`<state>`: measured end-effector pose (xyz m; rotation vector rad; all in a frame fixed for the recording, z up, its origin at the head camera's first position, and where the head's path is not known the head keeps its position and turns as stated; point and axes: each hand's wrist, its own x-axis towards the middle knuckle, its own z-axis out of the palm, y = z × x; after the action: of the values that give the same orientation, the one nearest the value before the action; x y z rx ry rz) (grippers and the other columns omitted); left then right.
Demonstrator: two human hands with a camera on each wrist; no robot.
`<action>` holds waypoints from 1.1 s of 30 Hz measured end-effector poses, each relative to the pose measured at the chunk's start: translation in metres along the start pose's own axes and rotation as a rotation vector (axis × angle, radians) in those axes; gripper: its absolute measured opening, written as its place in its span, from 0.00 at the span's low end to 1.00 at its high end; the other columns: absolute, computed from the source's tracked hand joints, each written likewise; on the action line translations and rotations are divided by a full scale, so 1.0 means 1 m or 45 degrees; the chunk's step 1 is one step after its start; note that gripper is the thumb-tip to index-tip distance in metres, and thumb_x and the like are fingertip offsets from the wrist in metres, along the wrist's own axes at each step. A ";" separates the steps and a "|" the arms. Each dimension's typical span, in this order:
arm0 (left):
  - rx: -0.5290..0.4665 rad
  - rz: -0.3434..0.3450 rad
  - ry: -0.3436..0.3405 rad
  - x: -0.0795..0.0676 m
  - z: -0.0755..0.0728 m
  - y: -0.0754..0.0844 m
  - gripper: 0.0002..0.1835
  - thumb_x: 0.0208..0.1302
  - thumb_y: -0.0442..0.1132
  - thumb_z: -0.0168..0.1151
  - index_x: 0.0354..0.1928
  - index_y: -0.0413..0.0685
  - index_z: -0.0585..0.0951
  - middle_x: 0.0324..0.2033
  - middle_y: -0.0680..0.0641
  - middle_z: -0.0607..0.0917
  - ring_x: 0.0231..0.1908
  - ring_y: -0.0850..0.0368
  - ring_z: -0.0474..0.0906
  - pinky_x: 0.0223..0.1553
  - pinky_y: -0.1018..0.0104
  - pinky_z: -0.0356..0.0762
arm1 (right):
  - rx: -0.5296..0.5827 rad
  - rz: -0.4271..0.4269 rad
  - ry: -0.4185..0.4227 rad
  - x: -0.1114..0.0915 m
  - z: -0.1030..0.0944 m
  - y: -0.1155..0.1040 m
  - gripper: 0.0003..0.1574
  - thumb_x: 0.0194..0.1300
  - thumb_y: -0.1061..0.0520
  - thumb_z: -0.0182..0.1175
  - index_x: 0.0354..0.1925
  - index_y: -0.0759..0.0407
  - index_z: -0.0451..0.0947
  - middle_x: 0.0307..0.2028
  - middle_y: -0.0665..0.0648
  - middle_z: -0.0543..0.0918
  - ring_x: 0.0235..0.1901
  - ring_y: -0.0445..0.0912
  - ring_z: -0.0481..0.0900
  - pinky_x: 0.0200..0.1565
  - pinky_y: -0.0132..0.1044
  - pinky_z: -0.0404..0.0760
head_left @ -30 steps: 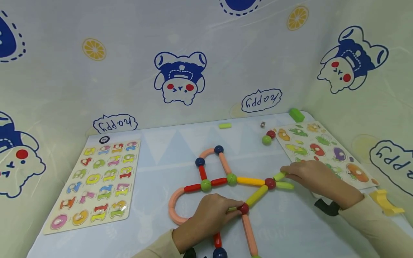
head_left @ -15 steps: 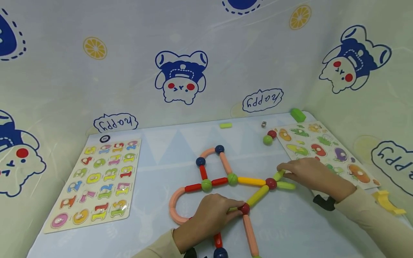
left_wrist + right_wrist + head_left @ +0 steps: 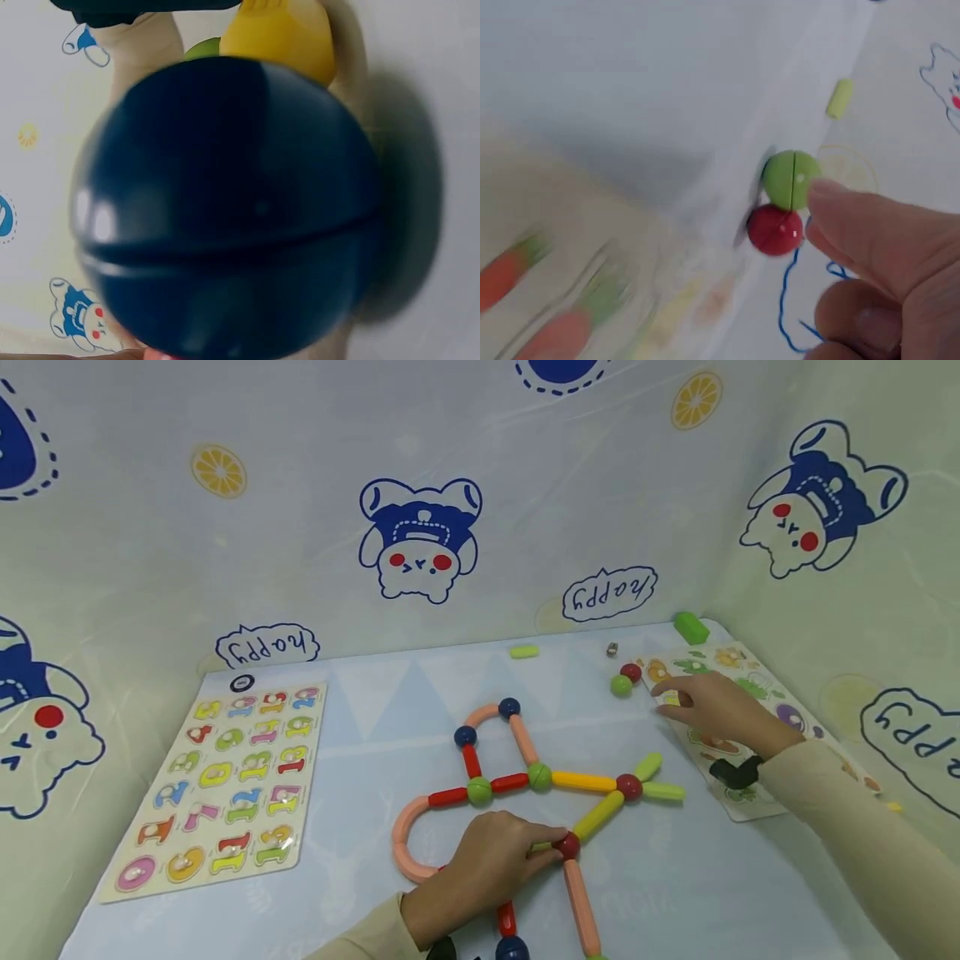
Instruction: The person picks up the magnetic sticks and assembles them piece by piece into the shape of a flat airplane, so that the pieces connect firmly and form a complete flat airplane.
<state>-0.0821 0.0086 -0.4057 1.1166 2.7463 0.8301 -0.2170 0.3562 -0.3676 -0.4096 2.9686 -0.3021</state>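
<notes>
Flat on the table lies a figure of magnetic sticks and balls. My left hand [image 3: 495, 860] pinches a red ball [image 3: 570, 846] at its near joint, where a yellow-green stick [image 3: 598, 817] and a pink stick [image 3: 581, 906] meet. In the left wrist view, a dark blue ball [image 3: 225, 202] hides the left fingers. Two short light green sticks [image 3: 662, 792] fan out from another red ball [image 3: 629, 787]. My right hand [image 3: 716, 710] hovers over the picture puzzle board, thumb and finger apart and nothing between them, nearest a loose green ball [image 3: 784, 180] touching a red ball [image 3: 775, 230].
A number puzzle board [image 3: 312, 768] lies on the left. The fruit and vegetable board [image 3: 750, 810] is partly under the right arm. Along the back are a light green stick [image 3: 523, 652], a small metal piece [image 3: 612, 649] and a green block [image 3: 691, 628].
My right hand has let go of the short light green stick, now joined to the red ball, and moved away toward the loose balls at the back. The left hand has stayed put.
</notes>
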 end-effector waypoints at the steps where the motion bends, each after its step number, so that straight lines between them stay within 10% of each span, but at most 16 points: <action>1: -0.004 0.002 0.001 0.000 0.000 0.000 0.18 0.56 0.48 0.67 0.50 0.64 0.82 0.21 0.66 0.82 0.21 0.82 0.69 0.15 0.79 0.61 | 0.026 0.005 0.017 0.008 0.001 0.000 0.23 0.59 0.49 0.65 0.53 0.50 0.78 0.19 0.52 0.68 0.19 0.46 0.65 0.21 0.36 0.62; 16: 0.012 0.007 0.008 0.000 0.003 0.002 0.17 0.56 0.49 0.67 0.50 0.65 0.82 0.18 0.66 0.80 0.20 0.82 0.68 0.15 0.78 0.61 | 0.195 0.039 0.035 0.054 0.013 -0.006 0.23 0.57 0.52 0.67 0.51 0.53 0.78 0.32 0.53 0.77 0.32 0.50 0.69 0.31 0.39 0.69; 33: 0.035 0.038 0.033 -0.001 0.001 0.000 0.17 0.57 0.50 0.66 0.49 0.64 0.83 0.20 0.65 0.81 0.20 0.81 0.67 0.14 0.78 0.58 | 0.249 0.097 0.159 -0.046 0.031 0.005 0.30 0.55 0.35 0.63 0.46 0.55 0.82 0.13 0.49 0.64 0.12 0.44 0.61 0.15 0.33 0.57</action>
<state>-0.0812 0.0084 -0.4069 1.1631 2.7769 0.8182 -0.1693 0.3678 -0.3943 -0.2635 3.0262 -0.6246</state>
